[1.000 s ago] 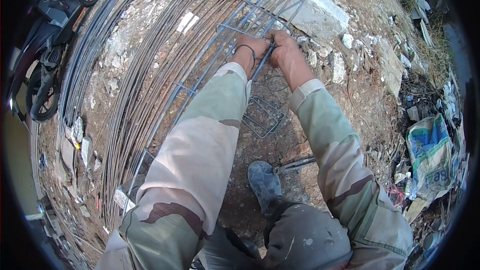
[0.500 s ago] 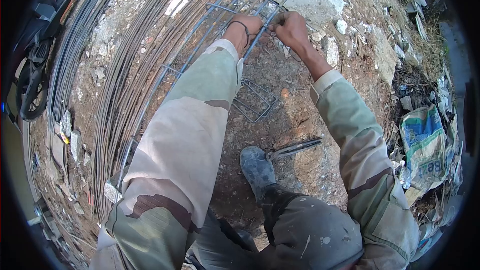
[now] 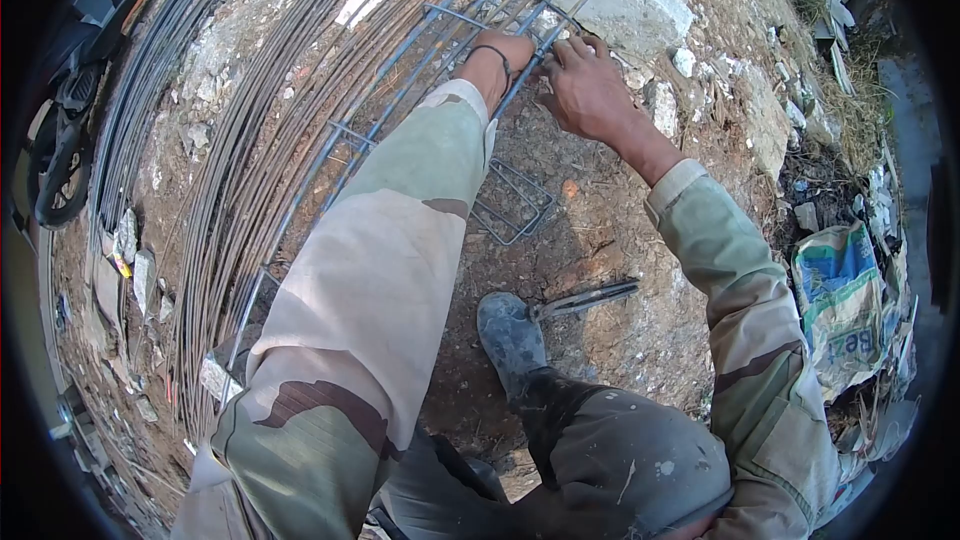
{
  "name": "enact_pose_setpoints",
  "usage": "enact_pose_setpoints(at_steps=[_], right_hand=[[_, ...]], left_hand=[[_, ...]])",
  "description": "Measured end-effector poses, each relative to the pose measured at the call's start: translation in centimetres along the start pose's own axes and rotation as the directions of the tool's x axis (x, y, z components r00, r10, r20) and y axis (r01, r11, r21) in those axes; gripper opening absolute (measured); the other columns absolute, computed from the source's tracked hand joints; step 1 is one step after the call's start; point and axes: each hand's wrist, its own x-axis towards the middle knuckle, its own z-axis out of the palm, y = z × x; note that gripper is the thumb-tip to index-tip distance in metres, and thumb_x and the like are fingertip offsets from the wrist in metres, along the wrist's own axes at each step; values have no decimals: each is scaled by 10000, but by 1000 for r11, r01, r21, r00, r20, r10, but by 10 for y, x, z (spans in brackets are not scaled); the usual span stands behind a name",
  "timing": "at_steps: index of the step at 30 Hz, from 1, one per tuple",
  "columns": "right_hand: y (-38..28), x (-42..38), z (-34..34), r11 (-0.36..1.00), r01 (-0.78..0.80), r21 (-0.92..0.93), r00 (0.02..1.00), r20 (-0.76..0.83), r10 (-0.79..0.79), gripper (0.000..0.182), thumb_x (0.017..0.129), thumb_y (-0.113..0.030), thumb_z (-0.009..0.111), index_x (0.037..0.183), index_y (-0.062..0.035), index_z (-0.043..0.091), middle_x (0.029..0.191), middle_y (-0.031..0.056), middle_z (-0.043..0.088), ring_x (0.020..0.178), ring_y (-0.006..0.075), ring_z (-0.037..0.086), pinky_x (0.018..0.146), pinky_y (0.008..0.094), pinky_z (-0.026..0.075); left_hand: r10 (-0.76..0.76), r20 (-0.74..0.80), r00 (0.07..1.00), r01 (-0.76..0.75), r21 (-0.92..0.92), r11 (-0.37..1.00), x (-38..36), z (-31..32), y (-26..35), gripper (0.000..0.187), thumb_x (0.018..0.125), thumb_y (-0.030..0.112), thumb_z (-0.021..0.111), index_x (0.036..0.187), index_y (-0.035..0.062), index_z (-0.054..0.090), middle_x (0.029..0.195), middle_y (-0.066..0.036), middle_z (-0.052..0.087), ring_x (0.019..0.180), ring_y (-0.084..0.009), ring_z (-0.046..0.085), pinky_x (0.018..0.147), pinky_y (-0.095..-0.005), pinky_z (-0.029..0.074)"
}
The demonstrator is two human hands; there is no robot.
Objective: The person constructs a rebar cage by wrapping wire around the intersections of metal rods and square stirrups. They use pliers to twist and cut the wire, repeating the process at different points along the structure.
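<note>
At the upper middle, my left hand (image 3: 500, 62) is closed at the near bars of a steel rebar cage (image 3: 457, 17), its fingers mostly hidden behind the wrist; what they grip is too small to name. My right hand (image 3: 588, 90) is just right of it, back of the hand up, fingers spread, fingertips beside the cage's right bar. A loose bent stirrup (image 3: 515, 205) lies on the ground below the hands. The pincers (image 3: 588, 298) rest beside my boot.
Long thin rods (image 3: 240, 120) run along the left. Behind the cage lies a concrete slab (image 3: 635, 0). A torn sack (image 3: 843, 305) and rubble are at the right, a motorcycle (image 3: 75, 100) at the far left. My boot (image 3: 512, 335) is below.
My right hand has opened from its closed grip at the bar, its fingers spreading. The left hand stays at the bars. The view has shifted slightly.
</note>
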Motion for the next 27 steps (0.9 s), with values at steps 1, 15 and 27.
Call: enact_pose_setpoints(at_steps=[1, 15, 27], right_hand=[[-1, 0, 11, 994, 26, -103, 996, -85, -35, 177, 941, -126, 597, 952, 6, 715, 988, 159, 641, 1082, 319, 630, 974, 476, 482], [31, 28, 28, 787, -454, 418, 891, 223, 395, 74, 940, -16, 621, 935, -18, 695, 899, 144, 720, 757, 298, 692, 614, 422, 537], [30, 10, 63, -548, -514, 660, 479, 751, 455, 164, 1027, -130, 634, 1095, 12, 680, 950, 163, 726, 758, 236, 682, 657, 370, 548]], left_hand=[[19, -9, 1000, -18, 30, 999, 6, 0, -3, 116, 964, 31, 618, 967, -75, 663, 823, -186, 718, 644, -259, 725, 587, -399, 632], [-26, 204, 979, 12, 70, 997, -23, -12, 10, 255, 1060, 195, 606, 1118, -31, 709, 1080, -210, 783, 873, -275, 787, 756, -381, 640], [-10, 113, 994, -15, 215, 976, -40, -11, 16, 338, 1049, 269, 665, 1213, -26, 691, 1141, -177, 780, 913, -227, 787, 759, -342, 645]])
